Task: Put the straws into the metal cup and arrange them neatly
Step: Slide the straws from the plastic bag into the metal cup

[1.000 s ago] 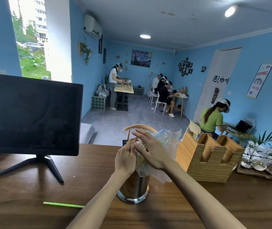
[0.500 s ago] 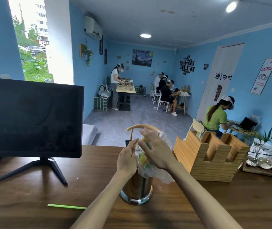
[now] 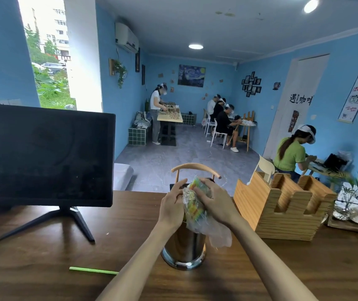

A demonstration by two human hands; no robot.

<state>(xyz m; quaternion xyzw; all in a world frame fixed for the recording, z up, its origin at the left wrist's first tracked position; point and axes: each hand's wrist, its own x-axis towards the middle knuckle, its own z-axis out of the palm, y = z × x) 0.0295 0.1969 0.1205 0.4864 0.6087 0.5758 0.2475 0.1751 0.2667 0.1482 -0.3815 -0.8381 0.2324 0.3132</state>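
A shiny metal cup point(image 3: 183, 248) stands upright on the brown wooden counter point(image 3: 43, 257), in the middle near me. A bundle of coloured straws in a clear plastic bag point(image 3: 195, 205) sticks up out of the cup. My right hand point(image 3: 215, 203) grips the bagged bundle from the right and top. My left hand point(image 3: 171, 205) holds it from the left, fingers curled against the plastic. The bag's loose end hangs down over the cup's right rim. One green straw point(image 3: 93, 270) lies flat on the counter to the left of my left forearm.
A black monitor point(image 3: 47, 155) on a stand occupies the counter's left. A wooden slotted holder point(image 3: 282, 205) sits to the right of the cup, with a glass tray and plant point(image 3: 356, 211) beyond it. A chair back point(image 3: 195, 168) rises behind the counter.
Both hands have closed in tighter around the top of the bagged straws, and the bag's upper part is now bunched down under my right hand. The cup stays put.
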